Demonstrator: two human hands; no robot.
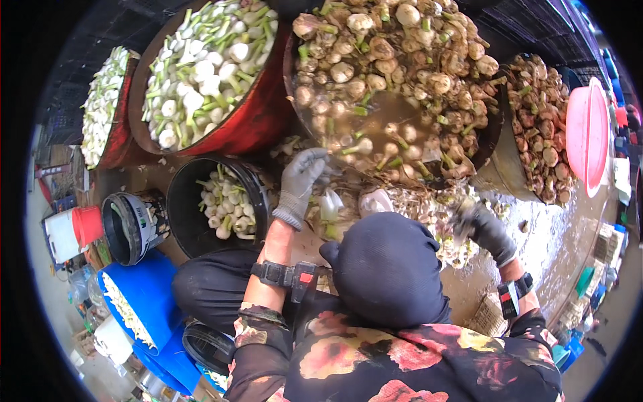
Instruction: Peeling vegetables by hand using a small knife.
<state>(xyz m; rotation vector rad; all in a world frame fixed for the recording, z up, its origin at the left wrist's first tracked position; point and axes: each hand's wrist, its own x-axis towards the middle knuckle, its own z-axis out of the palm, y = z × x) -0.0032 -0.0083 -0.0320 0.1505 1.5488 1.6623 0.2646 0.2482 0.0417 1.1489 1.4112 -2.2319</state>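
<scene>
My left hand (pixel 301 176), in a grey glove, is raised at the near rim of a large tub (pixel 495 145) of muddy water and soiled garlic bulbs (pixel 387 65). Its fingers are bent together, and the far side of the hand is hidden. A pale trimmed garlic stalk (pixel 330 206) shows just below it. Further right, my right hand (pixel 485 228), also gloved, hangs over a heap of garlic peelings (pixel 454 251). Motion blurs its fingers, so whether the brownish bits at the tips are held is unclear. A dark head covering (pixel 389 271) hides the space between the hands.
Peeled white garlic fills a red-sided tub (pixel 251 120) and another red tub (pixel 118 110). A black bucket (pixel 183 201) holds cleaned bulbs, beside a smaller black bucket (pixel 120 231). Reddish unpeeled garlic (pixel 542 130) and a pink basin (pixel 586 135) stand right. Wet floor (pixel 562 246) glistens below.
</scene>
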